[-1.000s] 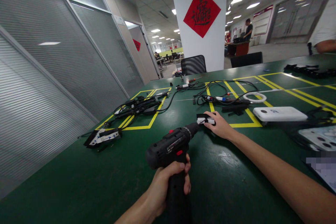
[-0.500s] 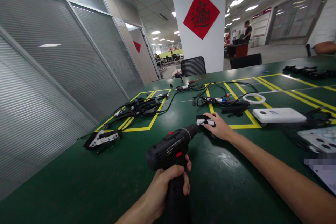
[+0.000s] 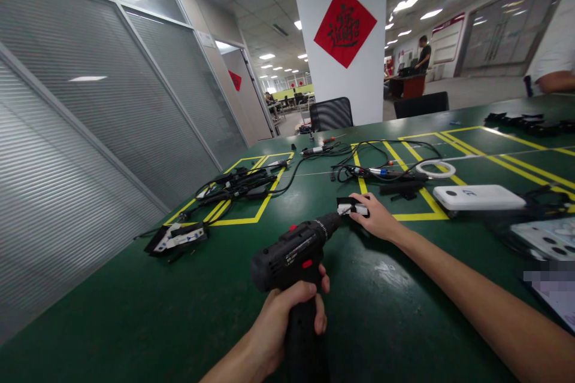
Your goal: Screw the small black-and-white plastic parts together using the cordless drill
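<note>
My left hand (image 3: pixel 278 320) is wrapped round the grip of a black cordless drill (image 3: pixel 290 254) with red buttons. The drill points forward and to the right. Its chuck (image 3: pixel 330 224) is close to a small black-and-white part (image 3: pixel 345 207) on the table, and a thin bit seems to reach that part. Contact between bit and part is too small to make out. My right hand (image 3: pixel 372 215) grips the small part from its right side, fingers over its top, covering much of it.
Yellow tape marks areas on the green table (image 3: pixel 215 305). Tangled black cables (image 3: pixel 242 182) lie at left, with more cables and pen-like tools (image 3: pixel 381 172) beyond my right hand. A white device (image 3: pixel 478 197) and a white ring (image 3: pixel 435 169) are at right. A person's arm (image 3: pixel 557 81) shows far right.
Almost nothing differs. The drill and both hands keep the same place against the small part; the whole view has shifted very slightly.
</note>
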`<state>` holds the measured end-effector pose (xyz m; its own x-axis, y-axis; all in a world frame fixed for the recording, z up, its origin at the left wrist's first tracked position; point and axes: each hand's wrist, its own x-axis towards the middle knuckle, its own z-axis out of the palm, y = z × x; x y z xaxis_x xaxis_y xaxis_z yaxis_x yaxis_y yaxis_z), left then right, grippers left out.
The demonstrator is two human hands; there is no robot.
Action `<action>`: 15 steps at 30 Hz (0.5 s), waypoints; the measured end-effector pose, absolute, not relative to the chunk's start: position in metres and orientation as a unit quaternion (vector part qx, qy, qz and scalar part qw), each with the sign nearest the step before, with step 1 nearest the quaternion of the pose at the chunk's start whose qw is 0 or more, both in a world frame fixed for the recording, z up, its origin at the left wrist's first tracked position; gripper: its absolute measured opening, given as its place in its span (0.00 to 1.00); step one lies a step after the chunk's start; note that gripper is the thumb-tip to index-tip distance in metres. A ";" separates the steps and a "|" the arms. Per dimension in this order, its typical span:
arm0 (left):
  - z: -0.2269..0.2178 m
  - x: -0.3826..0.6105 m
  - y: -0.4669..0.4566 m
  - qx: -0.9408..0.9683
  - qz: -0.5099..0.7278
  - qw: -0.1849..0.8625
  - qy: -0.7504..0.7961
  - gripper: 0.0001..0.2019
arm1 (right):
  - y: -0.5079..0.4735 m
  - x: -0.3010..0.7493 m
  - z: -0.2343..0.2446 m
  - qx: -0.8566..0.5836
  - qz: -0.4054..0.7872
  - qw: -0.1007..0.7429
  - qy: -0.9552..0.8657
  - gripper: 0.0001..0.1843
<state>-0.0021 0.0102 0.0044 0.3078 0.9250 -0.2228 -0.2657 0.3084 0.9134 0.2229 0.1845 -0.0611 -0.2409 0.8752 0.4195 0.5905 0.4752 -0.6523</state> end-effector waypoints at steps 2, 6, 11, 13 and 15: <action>0.004 -0.003 0.011 0.404 0.423 0.700 0.409 0.12 | 0.185 0.223 -0.062 -0.478 0.182 0.390 -0.766 0.26; 0.006 0.000 0.012 0.396 0.425 0.703 0.410 0.10 | 0.186 0.223 -0.064 -0.476 0.176 0.392 -0.767 0.26; 0.010 0.006 0.010 0.376 0.446 0.689 0.431 0.10 | 0.187 0.223 -0.065 -0.471 0.173 0.393 -0.771 0.26; 0.011 0.007 0.009 0.377 0.445 0.686 0.435 0.10 | 0.187 0.224 -0.065 -0.472 0.173 0.392 -0.770 0.26; 0.012 0.008 0.008 0.378 0.445 0.685 0.435 0.10 | 0.187 0.224 -0.065 -0.474 0.175 0.392 -0.769 0.26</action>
<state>0.0077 0.0082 0.0120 0.2250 0.9390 -0.2601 -0.2809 0.3181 0.9055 0.2235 0.1874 -0.0651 -0.2438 0.8659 0.4369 0.5921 0.4897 -0.6400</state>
